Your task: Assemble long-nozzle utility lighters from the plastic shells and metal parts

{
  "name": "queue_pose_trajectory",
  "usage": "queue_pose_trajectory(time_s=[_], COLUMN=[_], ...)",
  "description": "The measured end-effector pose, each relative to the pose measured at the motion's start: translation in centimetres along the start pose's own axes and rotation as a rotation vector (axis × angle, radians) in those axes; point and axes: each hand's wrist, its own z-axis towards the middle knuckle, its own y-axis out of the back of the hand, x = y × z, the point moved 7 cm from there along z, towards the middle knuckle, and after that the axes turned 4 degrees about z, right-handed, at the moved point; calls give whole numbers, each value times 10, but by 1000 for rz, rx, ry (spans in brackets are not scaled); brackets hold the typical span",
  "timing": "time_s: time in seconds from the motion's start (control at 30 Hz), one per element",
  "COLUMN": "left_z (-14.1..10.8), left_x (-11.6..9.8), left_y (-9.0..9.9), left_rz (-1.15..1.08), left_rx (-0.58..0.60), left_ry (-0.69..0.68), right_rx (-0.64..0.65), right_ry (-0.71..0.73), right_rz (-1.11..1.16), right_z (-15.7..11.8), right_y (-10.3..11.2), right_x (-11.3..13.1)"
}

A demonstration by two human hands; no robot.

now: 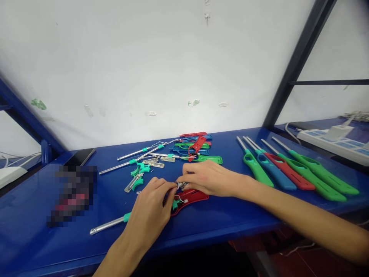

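Note:
An opened stick lighter lies across the table front, its red handle half (198, 195) to the right and its metal tube (108, 226) to the left. My left hand (152, 202) is closed over its middle, which it hides, thumb and index finger drawn together. My right hand (206, 177) pinches a small whitish-and-metal part (181, 185) above the handle, right beside my left fingertips. A thin white wire and a green trigger piece (175, 205) show inside the red half. Just beyond my left hand are loose green triggers (141, 167) and a clear fuel tank (132, 184).
Several metal tubes with wires (115, 167) and a pile of coloured handle halves (198, 145) lie toward the wall. Assembled stick lighters (300, 173) form a row at the right. A phone (83, 156) and a pixelated object (73, 196) are at left; a power strip (334, 142) is far right.

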Motion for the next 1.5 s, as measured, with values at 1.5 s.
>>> queue_pose_trajectory(time_s=[1.5], left_z=[-1], left_x=[-6], left_y=[4], left_rz=[28], left_rx=[-36], left_ry=[7], right_rx=[-67], right_ry=[32], right_rz=[-21], right_z=[-1], right_y=[2], right_x=[5])
